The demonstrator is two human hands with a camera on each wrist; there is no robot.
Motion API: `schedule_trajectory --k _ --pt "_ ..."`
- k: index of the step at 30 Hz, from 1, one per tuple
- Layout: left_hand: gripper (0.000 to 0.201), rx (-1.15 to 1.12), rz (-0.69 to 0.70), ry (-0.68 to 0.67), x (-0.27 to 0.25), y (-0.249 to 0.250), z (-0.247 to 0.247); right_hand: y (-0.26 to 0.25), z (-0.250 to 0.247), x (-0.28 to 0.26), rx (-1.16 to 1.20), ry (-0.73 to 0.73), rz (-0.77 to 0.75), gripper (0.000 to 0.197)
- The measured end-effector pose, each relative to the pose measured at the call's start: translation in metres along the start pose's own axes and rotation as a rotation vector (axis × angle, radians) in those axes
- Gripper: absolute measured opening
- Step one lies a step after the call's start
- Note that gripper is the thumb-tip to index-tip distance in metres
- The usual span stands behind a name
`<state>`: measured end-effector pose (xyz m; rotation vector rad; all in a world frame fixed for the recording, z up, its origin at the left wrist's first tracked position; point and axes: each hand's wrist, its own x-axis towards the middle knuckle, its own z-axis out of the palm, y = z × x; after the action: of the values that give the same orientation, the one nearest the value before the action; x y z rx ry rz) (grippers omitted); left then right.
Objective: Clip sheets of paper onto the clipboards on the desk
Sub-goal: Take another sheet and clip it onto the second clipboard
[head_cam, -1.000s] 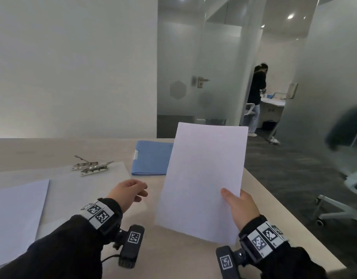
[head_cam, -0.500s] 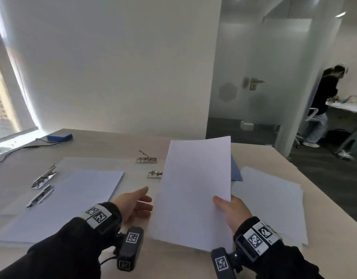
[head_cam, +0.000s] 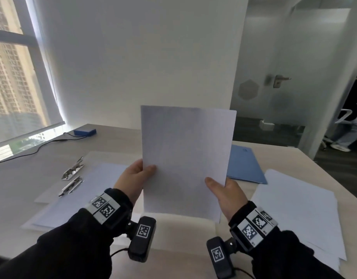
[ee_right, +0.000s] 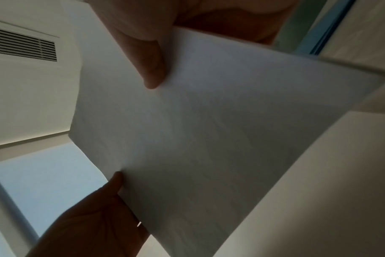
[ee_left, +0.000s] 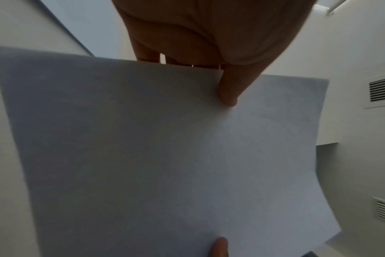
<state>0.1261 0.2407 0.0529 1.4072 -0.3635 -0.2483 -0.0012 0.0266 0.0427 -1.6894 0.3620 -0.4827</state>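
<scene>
I hold a white sheet of paper (head_cam: 185, 158) upright above the desk, between both hands. My left hand (head_cam: 142, 171) pinches its left edge, thumb in front and fingers behind. My right hand (head_cam: 216, 185) pinches its lower right edge the same way. The left wrist view shows the sheet (ee_left: 165, 147) under my left thumb (ee_left: 231, 90); the right wrist view shows the paper (ee_right: 209, 130) under my right thumb (ee_right: 153, 73). On the desk at left lie two clipboards with metal clips (head_cam: 73, 172) (head_cam: 70, 186), one carrying a white sheet (head_cam: 81, 198).
A stack of loose white sheets (head_cam: 298, 214) lies at the right of the desk (head_cam: 16, 184). A blue folder (head_cam: 244, 164) sits behind it. A small blue box (head_cam: 85, 132) with a black cable rests near the window. A person stands beyond the glass partition at far right.
My left hand has come up from the desk and taken hold of the sheet's left edge. The sheet is raised and squared between both hands; my head has turned left.
</scene>
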Motion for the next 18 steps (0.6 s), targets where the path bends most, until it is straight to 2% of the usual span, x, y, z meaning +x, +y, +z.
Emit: schedule_trajectory --k 4,8,11,14,18 --pt "0.016 0.001 -0.071 0.033 -0.007 -0.013 0.0 0.015 0.006 -0.002 0.003 -0.045 0.066 0.024" --pt "0.018 0.091 -0.137 0.06 -0.001 -0.016 -0.002 0.015 0.005 -0.004 0.079 -0.048 0.109 0.019" --pt "0.02 0.174 -0.276 0.038 0.006 -0.02 -0.013 0.012 -0.005 0.003 0.106 -0.046 0.151 0.014" --pt "0.032 0.227 -0.471 0.006 0.004 -0.029 -0.023 0.025 -0.015 0.009 -0.001 -0.088 0.291 0.007" --pt "0.043 0.504 -0.504 0.001 0.002 -0.043 -0.031 0.047 -0.012 0.01 -0.045 -0.194 0.47 0.007"
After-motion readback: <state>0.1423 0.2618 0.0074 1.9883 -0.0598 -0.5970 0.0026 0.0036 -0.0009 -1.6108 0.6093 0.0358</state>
